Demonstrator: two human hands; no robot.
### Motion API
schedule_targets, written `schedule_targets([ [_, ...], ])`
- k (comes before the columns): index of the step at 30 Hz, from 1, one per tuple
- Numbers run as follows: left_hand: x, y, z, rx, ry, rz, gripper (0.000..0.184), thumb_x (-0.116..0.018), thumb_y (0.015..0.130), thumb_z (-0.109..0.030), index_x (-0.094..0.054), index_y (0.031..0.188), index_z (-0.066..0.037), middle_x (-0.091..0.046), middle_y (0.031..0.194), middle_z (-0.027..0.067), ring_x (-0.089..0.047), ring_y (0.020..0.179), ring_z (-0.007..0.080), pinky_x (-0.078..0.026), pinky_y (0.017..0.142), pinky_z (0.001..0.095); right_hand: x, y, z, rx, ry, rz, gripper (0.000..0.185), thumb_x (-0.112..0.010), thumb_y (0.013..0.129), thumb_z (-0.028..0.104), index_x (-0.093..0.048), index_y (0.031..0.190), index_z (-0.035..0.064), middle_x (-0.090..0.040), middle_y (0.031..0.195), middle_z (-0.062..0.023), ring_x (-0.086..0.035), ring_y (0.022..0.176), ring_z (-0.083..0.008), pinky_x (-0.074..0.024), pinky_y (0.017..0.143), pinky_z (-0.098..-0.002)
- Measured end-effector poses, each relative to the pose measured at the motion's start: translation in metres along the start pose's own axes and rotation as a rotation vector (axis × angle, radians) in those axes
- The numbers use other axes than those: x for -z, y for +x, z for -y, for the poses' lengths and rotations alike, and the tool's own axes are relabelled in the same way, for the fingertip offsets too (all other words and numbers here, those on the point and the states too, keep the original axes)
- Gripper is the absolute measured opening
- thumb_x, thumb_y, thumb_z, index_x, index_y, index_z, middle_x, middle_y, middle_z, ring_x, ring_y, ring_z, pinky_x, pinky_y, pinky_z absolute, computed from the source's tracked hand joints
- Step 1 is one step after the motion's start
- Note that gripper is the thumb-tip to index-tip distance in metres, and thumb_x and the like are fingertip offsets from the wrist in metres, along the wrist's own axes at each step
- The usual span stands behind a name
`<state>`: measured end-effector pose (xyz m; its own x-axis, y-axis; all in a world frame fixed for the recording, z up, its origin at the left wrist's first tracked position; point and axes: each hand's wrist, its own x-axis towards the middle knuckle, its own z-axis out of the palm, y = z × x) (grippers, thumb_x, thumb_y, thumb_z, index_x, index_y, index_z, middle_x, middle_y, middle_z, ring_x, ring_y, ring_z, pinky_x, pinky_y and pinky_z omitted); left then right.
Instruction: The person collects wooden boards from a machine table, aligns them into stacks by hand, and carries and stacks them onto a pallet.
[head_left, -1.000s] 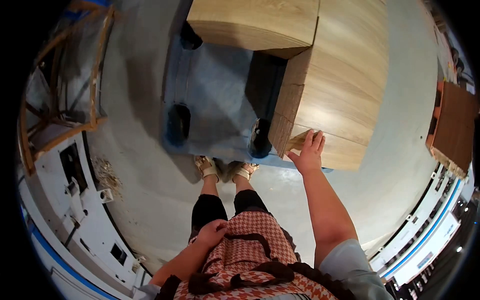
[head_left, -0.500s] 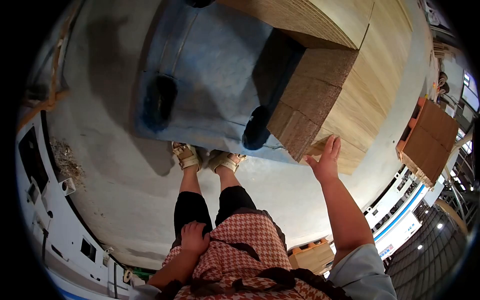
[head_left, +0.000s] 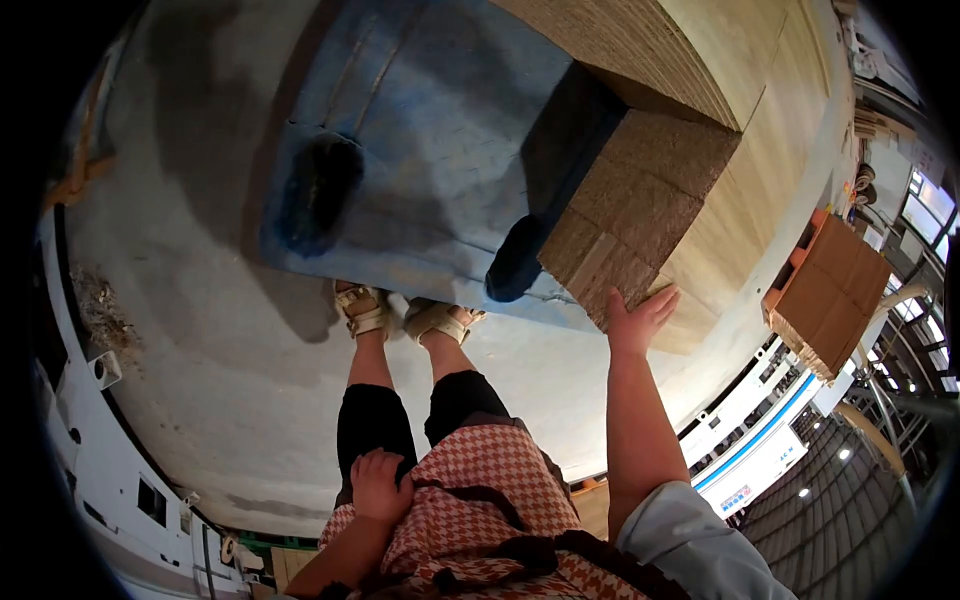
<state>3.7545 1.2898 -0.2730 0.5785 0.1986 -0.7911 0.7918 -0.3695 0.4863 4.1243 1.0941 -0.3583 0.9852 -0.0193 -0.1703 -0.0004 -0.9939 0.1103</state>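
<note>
My right hand (head_left: 640, 318) rests on the near corner of a stack of wood-grain boards (head_left: 735, 225), with thumb and fingers apart. The stack's rough brown side faces me, and its pale top shows beyond my fingers. Under the stack lies a blue pallet (head_left: 430, 190) with dark oval holes. My left hand (head_left: 380, 485) lies against my black trouser leg and the checked apron (head_left: 490, 470), holding nothing, its fingers loosely spread.
My sandalled feet stand at the pallet's near edge. A brown carton stack (head_left: 832, 290) stands at the right. White machine frames (head_left: 755, 450) run along both sides. Wood debris (head_left: 100, 310) lies on the floor at left.
The view has turned and moved closer to the boards, showing more of their brown side. My right hand has stayed at the stack's near corner. My left hand's fingers have spread over my thigh.
</note>
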Motion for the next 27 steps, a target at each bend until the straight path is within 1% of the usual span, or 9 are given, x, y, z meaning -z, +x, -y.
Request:
schedule_targets([
  [2,-0.002,0.0,-0.001,0.017,0.004,0.011,0.03,-0.059,0.066,-0.018,-0.054,0.094,-0.009,-0.053,0.099,0.0102,-0.045,0.104,0.0283,-0.028,0.093,0.0473,-0.003,0.0,0.005,-0.059,-0.014,0.006,0.097,-0.069,0.066,0.033,-0.007,0.132,-0.0009,-0.01,0.137,-0.023,-0.011,0.127,-0.0383,-0.0181,0.099,-0.0507],
  [3,-0.001,0.001,-0.002,0.016,-0.011,0.013,0.029,-0.059,0.066,-0.016,-0.054,0.093,-0.009,-0.053,0.099,0.0107,-0.045,0.103,0.0293,-0.028,0.092,0.0474,-0.003,0.0,0.007,-0.092,-0.02,0.008,0.096,-0.068,0.066,0.032,-0.006,0.133,-0.0006,-0.009,0.137,-0.0229,-0.01,0.127,-0.0382,-0.0179,0.098,-0.0517],
  [5,0.0,0.004,-0.005,0.013,-0.036,0.012,0.028,-0.061,0.066,-0.014,-0.054,0.093,-0.009,-0.052,0.099,0.0118,-0.046,0.102,0.0313,-0.029,0.091,0.0474,-0.005,0.0,0.006,-0.098,-0.014,0.0,0.096,-0.068,0.067,0.031,-0.006,0.133,-0.0003,-0.008,0.137,-0.0224,-0.01,0.127,-0.0379,-0.0181,0.098,-0.0525],
  [9,-0.004,0.004,-0.006,0.021,-0.031,-0.006,0.028,-0.06,0.066,-0.014,-0.054,0.093,-0.01,-0.053,0.098,0.0112,-0.046,0.101,0.0308,-0.03,0.091,0.0481,-0.008,-0.001,0.005,-0.098,-0.04,-0.018,0.094,-0.067,0.068,0.03,-0.005,0.133,0.0011,-0.007,0.138,-0.0208,-0.008,0.128,-0.0367,-0.0186,0.098,-0.0527],
  [15,0.006,0.008,-0.014,-0.027,0.007,-0.054,0.027,-0.06,0.066,-0.014,-0.054,0.093,-0.01,-0.053,0.095,0.0106,-0.047,0.1,0.0299,-0.029,0.091,0.0481,-0.009,-0.001,0.005,-0.097,-0.075,-0.036,0.095,-0.067,0.066,0.029,-0.005,0.134,0.003,-0.008,0.138,-0.0194,-0.008,0.128,-0.0354,-0.0201,0.097,-0.0531],
  [17,0.011,0.007,-0.013,-0.041,0.024,-0.066,0.026,-0.059,0.067,-0.014,-0.054,0.092,-0.01,-0.053,0.095,0.0103,-0.047,0.099,0.0295,-0.03,0.091,0.0477,-0.005,0.001,0.008,-0.12,-0.059,-0.011,0.096,-0.067,0.065,0.029,-0.006,0.134,0.0031,-0.008,0.138,-0.0193,-0.008,0.128,-0.0354,-0.0204,0.097,-0.0536],
  [21,0.008,0.005,-0.008,-0.063,0.047,-0.083,0.026,-0.057,0.066,-0.018,-0.055,0.09,-0.01,-0.054,0.094,0.0091,-0.048,0.098,0.0268,-0.03,0.092,0.0465,-0.002,0.001,0.008,-0.162,-0.039,0.025,0.098,-0.069,0.063,0.03,-0.006,0.133,0.0029,-0.009,0.138,-0.0192,-0.009,0.128,-0.0365,-0.0205,0.096,-0.0547],
  [24,0.005,0.002,-0.007,-0.07,0.058,-0.089,0.026,-0.057,0.066,-0.017,-0.055,0.09,-0.01,-0.054,0.094,0.0086,-0.048,0.098,0.0263,-0.03,0.091,0.0461,-0.001,0.0,0.002,-0.1,0.035,0.004,0.099,-0.069,0.062,0.032,-0.007,0.133,0.0027,-0.009,0.137,-0.0214,-0.009,0.127,-0.0382,-0.02,0.097,-0.0537],
  [27,0.004,0.003,-0.007,-0.081,0.069,-0.082,0.026,-0.057,0.066,-0.017,-0.055,0.09,-0.01,-0.054,0.093,0.0084,-0.048,0.098,0.0258,-0.03,0.091,0.0458,-0.007,0.002,-0.015,0.01,0.108,-0.047,0.097,-0.07,0.062,0.033,-0.011,0.132,0.001,-0.011,0.136,-0.0248,-0.011,0.125,-0.0399,-0.019,0.098,-0.0518],
])
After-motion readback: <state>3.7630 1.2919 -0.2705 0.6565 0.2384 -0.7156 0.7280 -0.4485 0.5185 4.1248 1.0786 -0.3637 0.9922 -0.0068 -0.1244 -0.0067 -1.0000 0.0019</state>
